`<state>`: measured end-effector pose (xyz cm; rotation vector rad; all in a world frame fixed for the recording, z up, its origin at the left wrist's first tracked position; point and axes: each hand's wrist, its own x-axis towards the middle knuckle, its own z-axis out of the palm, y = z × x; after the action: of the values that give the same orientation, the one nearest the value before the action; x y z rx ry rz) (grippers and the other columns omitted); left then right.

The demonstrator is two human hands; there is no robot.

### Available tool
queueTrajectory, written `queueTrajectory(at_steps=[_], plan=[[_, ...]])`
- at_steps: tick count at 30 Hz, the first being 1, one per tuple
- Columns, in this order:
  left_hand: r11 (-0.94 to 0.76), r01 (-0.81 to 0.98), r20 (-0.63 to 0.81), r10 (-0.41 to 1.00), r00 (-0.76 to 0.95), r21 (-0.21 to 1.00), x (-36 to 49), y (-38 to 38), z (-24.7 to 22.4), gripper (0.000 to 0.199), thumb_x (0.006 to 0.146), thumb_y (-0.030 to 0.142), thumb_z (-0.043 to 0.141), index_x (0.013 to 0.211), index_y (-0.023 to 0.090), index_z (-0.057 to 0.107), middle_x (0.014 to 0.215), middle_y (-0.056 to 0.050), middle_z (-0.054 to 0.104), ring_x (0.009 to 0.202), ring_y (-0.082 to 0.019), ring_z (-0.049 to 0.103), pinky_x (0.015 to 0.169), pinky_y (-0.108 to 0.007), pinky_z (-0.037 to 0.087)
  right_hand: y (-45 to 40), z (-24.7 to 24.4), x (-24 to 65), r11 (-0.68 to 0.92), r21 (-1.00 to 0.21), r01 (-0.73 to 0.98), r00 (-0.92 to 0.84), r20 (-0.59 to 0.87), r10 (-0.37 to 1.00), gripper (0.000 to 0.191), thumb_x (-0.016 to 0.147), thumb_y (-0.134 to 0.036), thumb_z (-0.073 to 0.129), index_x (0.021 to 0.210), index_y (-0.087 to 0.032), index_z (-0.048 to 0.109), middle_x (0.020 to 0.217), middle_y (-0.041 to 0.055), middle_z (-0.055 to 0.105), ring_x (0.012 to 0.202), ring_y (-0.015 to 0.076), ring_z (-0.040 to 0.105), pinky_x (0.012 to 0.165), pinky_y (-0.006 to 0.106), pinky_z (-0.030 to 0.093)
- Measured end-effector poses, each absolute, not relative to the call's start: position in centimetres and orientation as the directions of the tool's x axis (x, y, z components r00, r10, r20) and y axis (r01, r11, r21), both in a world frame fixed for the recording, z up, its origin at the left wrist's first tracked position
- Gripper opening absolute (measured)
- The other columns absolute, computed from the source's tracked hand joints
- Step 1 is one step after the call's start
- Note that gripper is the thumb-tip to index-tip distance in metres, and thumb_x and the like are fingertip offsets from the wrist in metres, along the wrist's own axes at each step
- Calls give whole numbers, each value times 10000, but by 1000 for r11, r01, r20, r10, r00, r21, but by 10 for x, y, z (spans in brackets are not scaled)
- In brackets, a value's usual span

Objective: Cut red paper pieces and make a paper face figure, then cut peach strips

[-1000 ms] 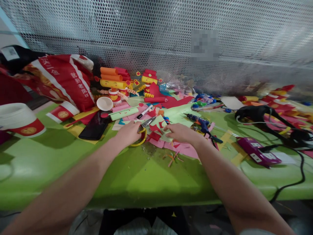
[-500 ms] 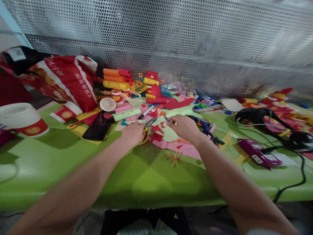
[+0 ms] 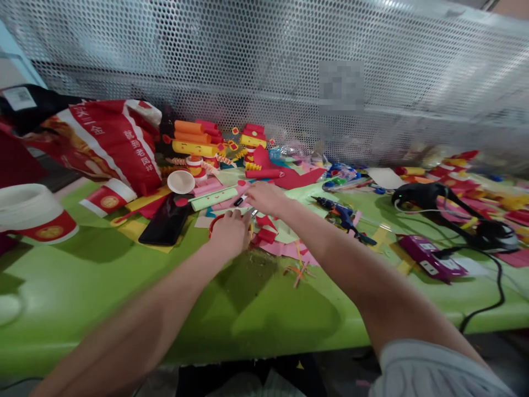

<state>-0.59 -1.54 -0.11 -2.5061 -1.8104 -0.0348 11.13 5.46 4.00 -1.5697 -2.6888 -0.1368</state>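
My left hand (image 3: 231, 231) is closed around scissors (image 3: 253, 212), whose metal part shows beside the fingers. A red ring-like shape (image 3: 214, 225) shows by that hand. Just beyond, my right hand (image 3: 264, 197) is over the marker (image 3: 238, 201); its fingertips touch or nearly touch it, and whether it grips anything is hidden. A light green paper roll with a drawn face (image 3: 215, 198) lies to the left of my right hand. Red, pink and pale green paper scraps (image 3: 266, 229) are spread beside both hands.
A black phone (image 3: 166, 219), paper cups (image 3: 108, 197) and a red bag (image 3: 111, 143) are on the left. Paper figures (image 3: 194, 149) stand at the back. A blue glue gun (image 3: 341, 212), purple power strip (image 3: 432, 258) and black headset-like object (image 3: 430, 196) lie right.
My right hand has moved left from the paper scraps to the marker. My left hand has shifted slightly, and the scissors' yellow handle is now mostly hidden. The camera view has shifted a little.
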Motion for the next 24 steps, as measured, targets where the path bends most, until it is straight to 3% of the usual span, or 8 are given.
queueTrajectory(at_steps=[9,14,20,24], plan=[[-407,913,30,913,407,-28,-9,-12,-2,339,862,274,429,1144,133,554,1132,-158,591,1059,-283,532,873,-399,434,73,38,107,494,87,865,-499,48,865,312,871,-261,408,1076,-201,635,1179,122,619,1089,257,560,862,355,450],[-414,910,12,910,415,-22,-11,-11,-1,332,839,175,426,1148,155,547,1124,-142,593,1057,-260,539,895,-385,429,100,46,143,368,121,922,-373,13,928,300,865,-236,427,1002,-165,684,1085,143,669,1024,271,605,824,346,464],[-402,916,-14,915,402,18,-14,-10,-6,389,797,107,436,1176,140,521,1204,-145,548,1093,-268,527,913,-393,434,152,54,209,179,179,967,-189,41,981,281,866,-152,435,991,-133,686,1104,164,654,1060,270,586,877,370,436],[-391,919,-56,917,394,57,-15,-10,-7,403,775,84,449,1169,141,514,1258,-142,513,1104,-281,518,896,-399,447,184,50,241,76,212,974,-78,-1,997,237,876,-256,520,1060,-144,619,1119,118,624,1024,226,587,870,400,460]])
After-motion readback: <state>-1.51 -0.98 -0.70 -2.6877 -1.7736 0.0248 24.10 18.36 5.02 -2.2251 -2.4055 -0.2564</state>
